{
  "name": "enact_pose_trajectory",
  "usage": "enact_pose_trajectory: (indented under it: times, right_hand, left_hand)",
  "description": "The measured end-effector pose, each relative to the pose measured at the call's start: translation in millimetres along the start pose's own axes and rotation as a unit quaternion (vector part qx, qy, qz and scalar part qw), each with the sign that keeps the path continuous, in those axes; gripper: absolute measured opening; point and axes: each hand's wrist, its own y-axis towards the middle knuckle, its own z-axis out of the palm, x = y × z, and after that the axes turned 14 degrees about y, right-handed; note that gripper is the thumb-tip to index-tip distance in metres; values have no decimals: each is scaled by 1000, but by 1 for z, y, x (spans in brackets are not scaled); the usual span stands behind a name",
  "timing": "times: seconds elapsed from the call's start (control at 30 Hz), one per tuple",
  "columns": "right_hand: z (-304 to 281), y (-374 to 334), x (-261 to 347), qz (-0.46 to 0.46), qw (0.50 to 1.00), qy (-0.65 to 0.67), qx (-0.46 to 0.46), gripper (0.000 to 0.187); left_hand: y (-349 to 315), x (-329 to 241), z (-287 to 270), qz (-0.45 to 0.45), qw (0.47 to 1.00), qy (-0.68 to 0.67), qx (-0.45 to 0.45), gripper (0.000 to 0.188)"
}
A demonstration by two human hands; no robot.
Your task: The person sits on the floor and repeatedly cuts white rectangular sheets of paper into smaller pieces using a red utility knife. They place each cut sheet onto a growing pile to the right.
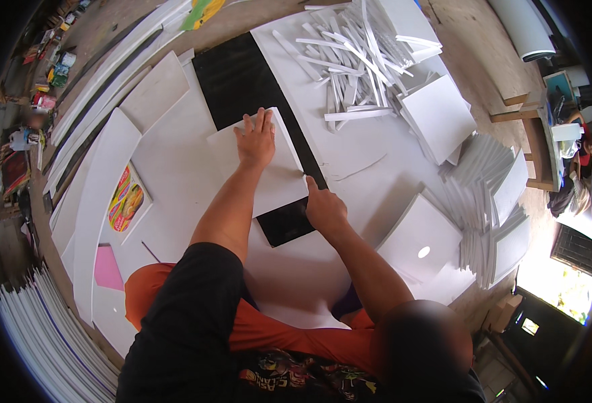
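Observation:
My left hand [257,140] presses down with its fingers stretched out near the far edge of a white board [279,176]. This board lies across a long black strip [232,77], which shows again on the near side. At the board's right edge, my right hand [327,207] is closed, its index finger pointing forward. A tiny pale tip shows by that fingertip; whatever the fist holds is too hidden to name. A thin curved white offcut [363,168] lies to the right of the board.
White strips [356,64] are heaped at the far right. Stacks of cut white boards [440,117] and a fanned pile [480,171] stand along the right side. To the left lie a colourful printed panel [126,199], a pink piece [108,267] and a thin dark stick [151,252].

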Motion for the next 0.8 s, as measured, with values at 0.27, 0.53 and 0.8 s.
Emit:
enact_pose_trajectory:
  times: [0.27, 0.53, 0.8]
  right_hand:
    - [-2, -25, -30, 10, 1000, 2, -2, 58]
    - [-27, 22, -87, -70, 937, 296, -173, 28]
    - [-50, 51, -12, -128, 867, 439, -197, 36]
  left_hand:
    - [4, 7, 9, -4, 995, -60, -75, 55]
    - [-2, 7, -3, -44, 975, -167, -142, 41]
    - [-35, 4, -47, -1, 938, -313, -148, 40]
